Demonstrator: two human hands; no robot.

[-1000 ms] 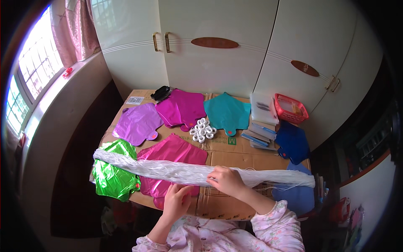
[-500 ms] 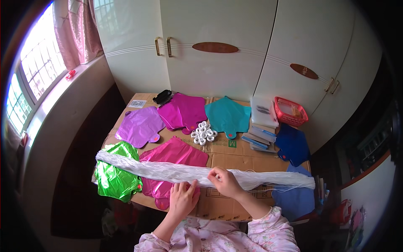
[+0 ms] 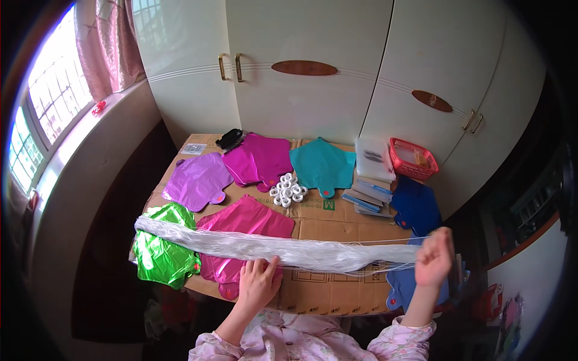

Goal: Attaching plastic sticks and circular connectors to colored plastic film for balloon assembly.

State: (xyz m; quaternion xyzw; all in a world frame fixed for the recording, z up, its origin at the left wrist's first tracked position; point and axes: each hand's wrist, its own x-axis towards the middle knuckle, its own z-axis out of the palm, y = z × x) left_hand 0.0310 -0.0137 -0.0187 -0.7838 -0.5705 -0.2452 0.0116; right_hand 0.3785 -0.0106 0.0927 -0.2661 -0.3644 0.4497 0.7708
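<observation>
A long bundle of white string (image 3: pixel 241 243) lies crosswise over the cardboard-topped table. My left hand (image 3: pixel 259 281) rests at its near edge, fingers stretched out and touching the strands. At the bundle's right end, my right hand (image 3: pixel 435 260) is raised and closed, slightly smeared by motion. A single strand runs up from the bundle to its fingers. Beneath the string lie a shiny green foil balloon (image 3: pixel 162 265), a pink foil balloon (image 3: pixel 256 218) and, at the right end, a blue foil balloon (image 3: pixel 402 286), all flat.
Flat purple (image 3: pixel 197 180), magenta (image 3: pixel 256 159), teal (image 3: pixel 324 165) and dark blue (image 3: pixel 415 204) foil balloons lie farther back. Among them are white ring-shaped rolls (image 3: pixel 288 191), stacked packets (image 3: pixel 367 197) and a red basket (image 3: pixel 413 159). Cabinet doors (image 3: pixel 301 102) stand behind the table.
My right hand has moved from the middle of the bundle to its right end, drawing a strand along. My left hand stays nearly in place.
</observation>
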